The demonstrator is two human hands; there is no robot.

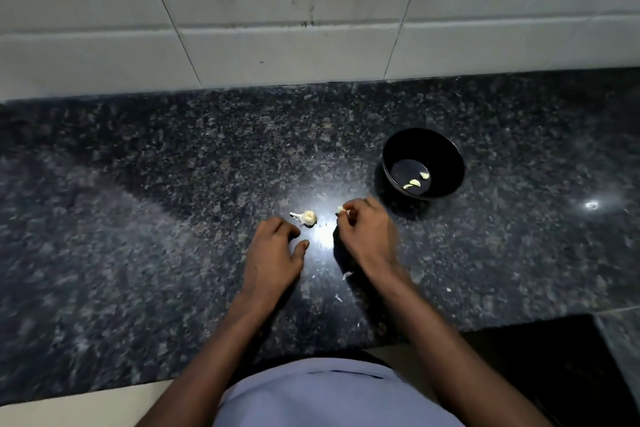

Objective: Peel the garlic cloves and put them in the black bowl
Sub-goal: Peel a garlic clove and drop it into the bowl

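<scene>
A garlic clove [341,209] is pinched in the right hand [363,230]; the left hand [273,253] lies open, holding nothing. The black bowl [446,152] is seen far-right of the grip, nearer that hand.

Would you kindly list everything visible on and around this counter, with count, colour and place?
black bowl: one, black, on the counter to the right, beyond the right hand
peeled cloves: about three, pale yellow, inside the bowl
garlic bulb: one, off-white, on the counter just beyond the left hand
garlic piece: one, pale, pinched at the right fingertips
skin scraps: a few, white, on the counter by the right wrist
counter: one, dark speckled
wall tiles: grey-white, behind
left hand: holds nothing
right hand: pinches the piece
</scene>
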